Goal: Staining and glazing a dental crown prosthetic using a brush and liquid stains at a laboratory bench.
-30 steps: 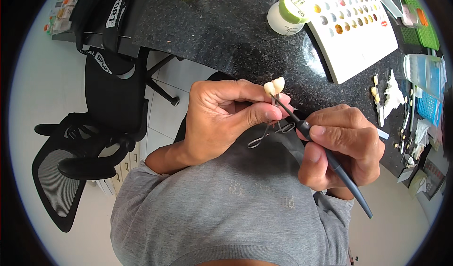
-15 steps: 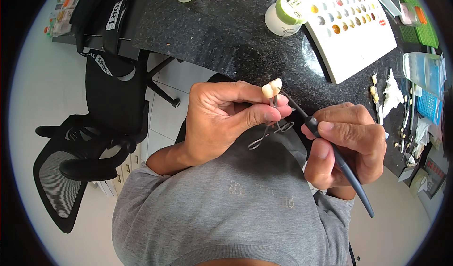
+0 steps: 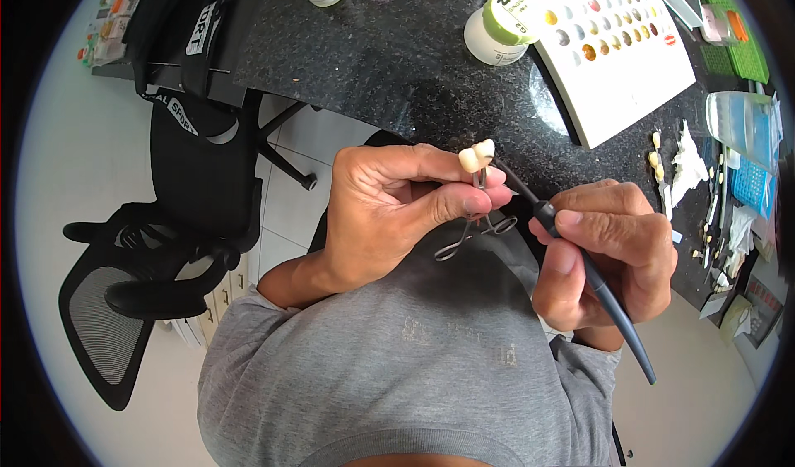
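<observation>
My left hand (image 3: 393, 206) pinches a hemostat-like metal clamp (image 3: 451, 252) between thumb and fingers, its ring handles hanging below. At the clamp's upper end sit joined tooth-coloured dental crowns (image 3: 470, 159), just above my fingertips. In my right hand (image 3: 617, 252) is a slim dark brush (image 3: 610, 301), held like a pen. Its thin tip reaches to the right side of the crowns; whether it touches them I cannot tell. The brush's rear end points down and to the right.
A white palette (image 3: 625, 94) with rows of coloured stain dabs lies on the black speckled countertop (image 3: 373, 61). Beside it stands a white jar with a green lid (image 3: 499, 32). More crowns on holders (image 3: 657, 165) and crumpled tissue (image 3: 689, 169) lie at right. A black chair (image 3: 199, 152) is at left.
The brush and my right hand have shifted very slightly. My left hand and the crowns have stayed almost in place.
</observation>
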{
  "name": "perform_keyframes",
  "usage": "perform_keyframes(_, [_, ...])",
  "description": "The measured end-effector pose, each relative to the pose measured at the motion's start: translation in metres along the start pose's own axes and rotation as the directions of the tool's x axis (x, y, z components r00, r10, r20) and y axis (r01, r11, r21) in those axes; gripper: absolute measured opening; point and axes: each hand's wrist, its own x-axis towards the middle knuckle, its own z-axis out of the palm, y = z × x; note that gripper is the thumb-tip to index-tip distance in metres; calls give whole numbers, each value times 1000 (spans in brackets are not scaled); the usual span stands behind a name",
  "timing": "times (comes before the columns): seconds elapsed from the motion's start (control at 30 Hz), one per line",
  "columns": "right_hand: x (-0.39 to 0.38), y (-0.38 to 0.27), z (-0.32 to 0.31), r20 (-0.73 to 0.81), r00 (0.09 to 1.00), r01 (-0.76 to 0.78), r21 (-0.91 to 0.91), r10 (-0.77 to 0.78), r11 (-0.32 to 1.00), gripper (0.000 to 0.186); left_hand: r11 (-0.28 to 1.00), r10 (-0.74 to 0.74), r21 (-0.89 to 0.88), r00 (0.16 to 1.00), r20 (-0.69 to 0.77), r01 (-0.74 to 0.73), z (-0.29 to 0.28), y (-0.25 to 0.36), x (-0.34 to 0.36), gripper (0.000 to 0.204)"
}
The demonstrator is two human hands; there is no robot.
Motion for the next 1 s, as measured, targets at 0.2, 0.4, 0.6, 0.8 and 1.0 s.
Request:
perform_keyframes(0.2, [1, 1, 1, 5, 1000, 13, 0, -13, 1000, 12, 999, 18, -29, 1000, -15, -18, 0, 0, -1, 15])
perform_keyframes(0.4, [4, 1, -1, -6, 1000, -19, -29, 18, 999, 10, 998, 24, -54, 1000, -20, -25, 2, 0, 2, 15])
perform_keyframes(0.6, [2, 3, 4, -190, 982, 17, 55, -6, 998, 23, 995, -33, 95, 995, -89, 41, 7, 6, 2, 17])
perform_keyframes(0.8, [5, -5, -35, -192, 980, -44, 20, 47, 999, 19, 998, -28, 57, 998, -54, 31, 0, 1, -6, 13])
perform_keyframes(1.0, [6, -3, -96, -372, 928, -134, -270, 25, 954, 31, 999, 23, 39, 1000, 5, -23, -3, -5, -4, 21])
